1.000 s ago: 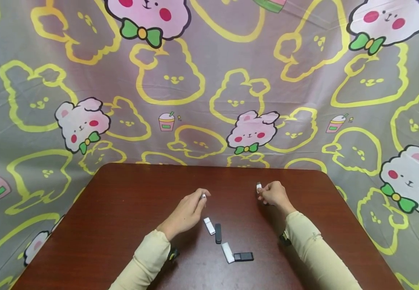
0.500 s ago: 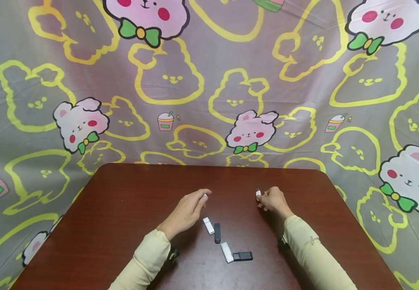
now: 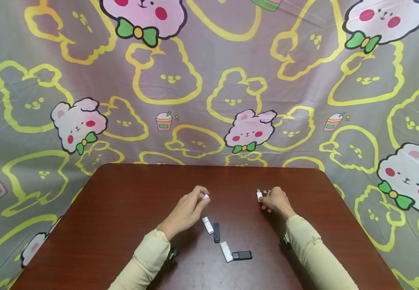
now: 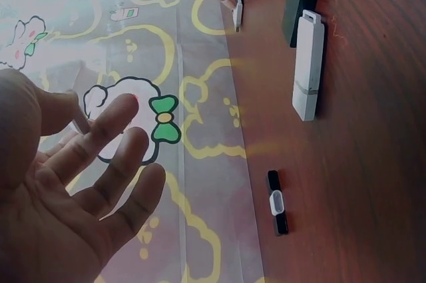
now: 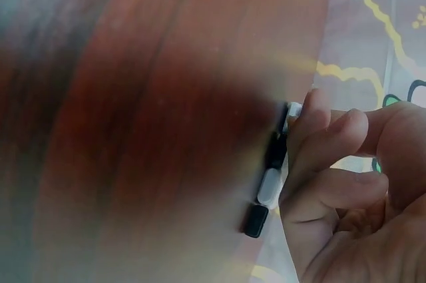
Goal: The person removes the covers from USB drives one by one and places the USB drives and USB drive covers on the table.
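White stick (image 3: 259,195) and white piece (image 3: 205,197), both partly hidden, are pinched by the right and left hands (image 3: 277,200) (image 3: 185,208).

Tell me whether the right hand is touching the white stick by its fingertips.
Touching: the head view shows the right hand pinching the near end of the white stick, whose far end juts past the fingers.

Sleeved forearms (image 3: 146,257) reach forward, hands (image 3: 184,210) (image 3: 277,201) well apart, both pinching.
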A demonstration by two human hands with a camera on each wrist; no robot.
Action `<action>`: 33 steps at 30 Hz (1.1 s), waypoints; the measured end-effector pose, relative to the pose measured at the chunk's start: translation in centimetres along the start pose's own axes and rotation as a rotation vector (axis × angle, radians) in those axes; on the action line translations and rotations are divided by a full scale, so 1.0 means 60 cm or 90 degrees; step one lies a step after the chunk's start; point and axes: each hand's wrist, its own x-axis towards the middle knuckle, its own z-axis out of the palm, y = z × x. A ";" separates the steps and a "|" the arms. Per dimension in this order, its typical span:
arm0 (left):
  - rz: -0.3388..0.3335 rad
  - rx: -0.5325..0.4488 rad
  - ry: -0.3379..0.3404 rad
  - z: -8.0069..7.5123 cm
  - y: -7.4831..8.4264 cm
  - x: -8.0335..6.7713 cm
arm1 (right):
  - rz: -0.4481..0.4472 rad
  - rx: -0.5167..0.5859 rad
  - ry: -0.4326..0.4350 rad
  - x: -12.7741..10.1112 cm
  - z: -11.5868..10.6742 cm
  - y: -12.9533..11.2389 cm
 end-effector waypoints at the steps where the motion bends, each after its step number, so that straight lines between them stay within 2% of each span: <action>1: -0.002 -0.005 0.000 0.000 0.000 0.000 | -0.002 0.001 -0.003 -0.001 -0.001 0.000; 9: -0.011 0.001 0.010 -0.002 0.000 -0.001 | -0.026 -0.032 0.032 -0.003 -0.009 -0.009; 15: -0.014 0.016 0.028 -0.005 -0.001 -0.002 | -0.032 -0.059 0.029 0.001 -0.008 -0.008; 25: 0.017 0.058 0.073 -0.008 -0.005 0.002 | -0.041 -0.064 0.037 0.002 -0.012 -0.005; 29: 0.036 0.077 0.089 -0.008 -0.008 0.010 | -0.057 -0.072 0.061 0.001 -0.021 -0.016; 33: 0.044 0.088 0.091 -0.009 -0.011 0.021 | -0.085 -0.050 0.074 -0.003 -0.034 -0.030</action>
